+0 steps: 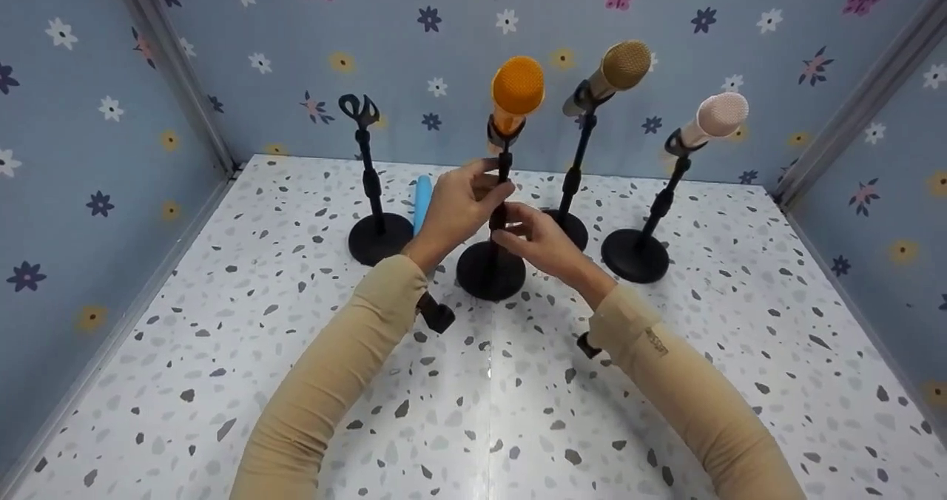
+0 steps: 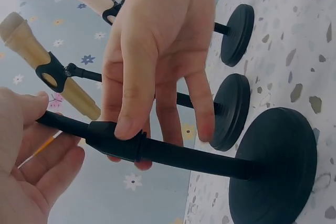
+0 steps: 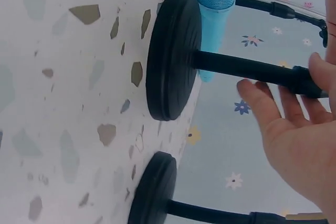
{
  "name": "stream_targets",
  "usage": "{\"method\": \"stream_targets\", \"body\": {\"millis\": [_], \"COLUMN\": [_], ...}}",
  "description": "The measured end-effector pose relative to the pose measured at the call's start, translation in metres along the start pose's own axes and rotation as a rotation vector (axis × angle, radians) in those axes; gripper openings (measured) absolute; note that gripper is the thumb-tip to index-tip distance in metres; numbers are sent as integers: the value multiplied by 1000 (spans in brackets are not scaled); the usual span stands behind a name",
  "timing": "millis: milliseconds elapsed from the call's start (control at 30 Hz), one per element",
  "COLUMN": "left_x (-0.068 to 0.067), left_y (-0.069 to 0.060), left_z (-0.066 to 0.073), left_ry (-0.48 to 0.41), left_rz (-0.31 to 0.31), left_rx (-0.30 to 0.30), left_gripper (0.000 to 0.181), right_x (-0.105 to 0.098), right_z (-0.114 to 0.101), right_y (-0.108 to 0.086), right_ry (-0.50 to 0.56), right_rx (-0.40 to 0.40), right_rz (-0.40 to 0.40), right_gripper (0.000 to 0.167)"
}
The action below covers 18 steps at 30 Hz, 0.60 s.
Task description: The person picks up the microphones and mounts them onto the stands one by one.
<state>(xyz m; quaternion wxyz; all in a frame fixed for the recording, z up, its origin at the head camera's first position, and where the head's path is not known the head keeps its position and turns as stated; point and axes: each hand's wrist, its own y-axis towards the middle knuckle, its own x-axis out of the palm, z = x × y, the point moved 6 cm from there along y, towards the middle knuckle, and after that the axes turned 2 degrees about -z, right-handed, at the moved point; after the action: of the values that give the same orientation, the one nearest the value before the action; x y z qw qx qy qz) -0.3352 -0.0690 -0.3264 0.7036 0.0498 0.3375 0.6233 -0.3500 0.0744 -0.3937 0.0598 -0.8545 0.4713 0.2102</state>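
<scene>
An orange microphone sits tilted in the clip of a black desk microphone stand. My left hand grips the thin upper pole of this stand, just below the clip. Lower down, my right hand pinches the thicker collar of the same pole, thumb on one side and fingers behind, as the left wrist view shows. The round base rests flat on the table. Behind my left hand, a light blue microphone stands or lies beside the bases; the head view shows only part of its handle.
To the left is a stand with a bare clip. On the right, one stand holds a gold microphone and another a pale pink microphone. A flowered back wall and side walls enclose the speckled white table.
</scene>
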Motion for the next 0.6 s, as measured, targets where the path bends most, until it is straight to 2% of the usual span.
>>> {"method": "stream_targets", "body": {"millis": [133, 300, 467, 600], "left_x": [2, 5, 6, 9], "left_y": [-8, -20, -30, -38], "left_z": [-1, -2, -7, -17], "left_ry": [144, 299, 395, 416], "left_rz": [-57, -132, -197, -261], "left_rx": [-1, 0, -27, -80], "left_gripper": [43, 45, 44, 43], "right_x": [-4, -9, -11, -7], "right_z": [-6, -13, -11, -4], "right_y": [-8, -19, -26, -28], "right_ry": [-152, -290, -424, -500], "right_rx": [16, 10, 26, 40], "right_rz": [-50, -96, -135, -168], "right_gripper": [55, 56, 57, 57]}}
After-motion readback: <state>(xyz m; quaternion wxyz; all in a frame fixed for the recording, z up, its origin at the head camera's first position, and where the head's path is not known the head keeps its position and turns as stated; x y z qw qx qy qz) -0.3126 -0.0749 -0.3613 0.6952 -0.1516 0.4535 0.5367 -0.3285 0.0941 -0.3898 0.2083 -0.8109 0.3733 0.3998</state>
